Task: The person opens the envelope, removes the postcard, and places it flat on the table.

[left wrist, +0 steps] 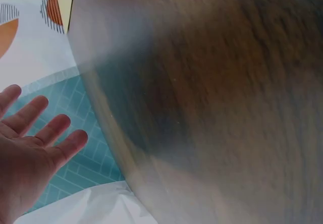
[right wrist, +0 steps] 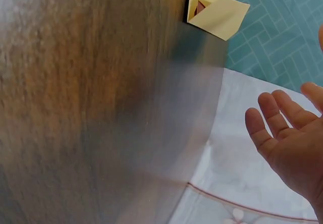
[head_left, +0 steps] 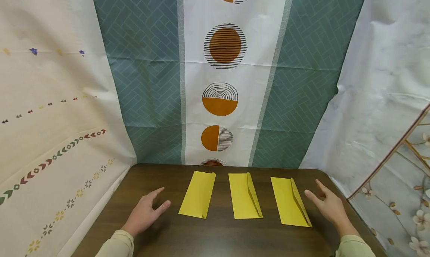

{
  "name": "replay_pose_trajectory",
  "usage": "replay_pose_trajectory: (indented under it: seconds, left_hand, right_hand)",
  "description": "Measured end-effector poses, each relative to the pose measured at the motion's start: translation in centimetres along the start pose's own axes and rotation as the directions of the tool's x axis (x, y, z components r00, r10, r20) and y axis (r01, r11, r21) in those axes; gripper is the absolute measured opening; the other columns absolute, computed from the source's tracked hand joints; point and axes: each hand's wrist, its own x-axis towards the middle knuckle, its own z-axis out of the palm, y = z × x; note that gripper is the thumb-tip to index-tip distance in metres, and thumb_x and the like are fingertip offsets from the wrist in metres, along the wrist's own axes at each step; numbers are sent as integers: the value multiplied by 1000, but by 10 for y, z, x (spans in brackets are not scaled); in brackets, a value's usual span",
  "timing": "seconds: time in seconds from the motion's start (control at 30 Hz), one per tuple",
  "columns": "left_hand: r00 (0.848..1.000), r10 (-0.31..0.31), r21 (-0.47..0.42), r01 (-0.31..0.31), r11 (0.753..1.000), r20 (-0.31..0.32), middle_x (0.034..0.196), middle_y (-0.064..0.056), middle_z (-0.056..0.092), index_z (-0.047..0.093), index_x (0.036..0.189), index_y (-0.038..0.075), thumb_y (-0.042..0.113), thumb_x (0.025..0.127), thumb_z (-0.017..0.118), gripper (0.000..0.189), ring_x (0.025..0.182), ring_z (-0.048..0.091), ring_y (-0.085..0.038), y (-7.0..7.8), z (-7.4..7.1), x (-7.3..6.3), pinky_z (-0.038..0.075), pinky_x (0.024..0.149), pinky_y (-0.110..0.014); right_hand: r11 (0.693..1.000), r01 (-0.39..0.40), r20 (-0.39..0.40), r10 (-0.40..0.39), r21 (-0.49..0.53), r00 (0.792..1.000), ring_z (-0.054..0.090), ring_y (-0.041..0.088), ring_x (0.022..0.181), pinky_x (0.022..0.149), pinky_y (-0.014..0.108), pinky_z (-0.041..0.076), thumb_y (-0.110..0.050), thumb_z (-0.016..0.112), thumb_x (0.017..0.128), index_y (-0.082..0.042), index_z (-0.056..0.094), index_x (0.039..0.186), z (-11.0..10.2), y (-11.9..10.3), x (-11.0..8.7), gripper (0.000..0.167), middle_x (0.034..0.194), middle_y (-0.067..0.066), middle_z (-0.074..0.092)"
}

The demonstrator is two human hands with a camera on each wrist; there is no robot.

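Note:
Three yellow envelopes lie in a row on the dark wooden table: a left envelope (head_left: pixel 198 194), a middle envelope (head_left: pixel 244 196) and a right envelope (head_left: pixel 290 201). My left hand (head_left: pixel 143 214) hovers left of the row, fingers loosely extended, holding nothing. To the right of the row is my right hand (head_left: pixel 330 208), likewise spread and without anything in it, nearest the right envelope. In the right wrist view, an envelope (right wrist: pixel 222 18) has its flap lifted, and a small reddish patch shows inside. The left wrist view catches only a yellow sliver of an envelope (left wrist: pixel 65 2).
The brown table (head_left: pixel 208 236) has rounded far corners. Behind it hangs a green and white cloth (head_left: pixel 151 100) with orange circles. A cream patterned cloth (head_left: pixel 60 100) hangs on the left, a white floral one (head_left: pixel 379 100) on the right.

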Motion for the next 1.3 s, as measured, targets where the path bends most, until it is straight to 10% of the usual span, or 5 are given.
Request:
replay_pose_trajectory:
  seconds: [1.3]
  left_hand:
    - [998,8,-18,-7,1000,55,158,-17,57,54,156,12,60,99,68,76,148,50,-46,31,15,4,41,118,-68]
  right_hand:
    - [991,123,-43,-121,51,992,64,53,125,97,65,56,-49,63,106,-1,35,165,24,-27,-1,81,147,34,59]
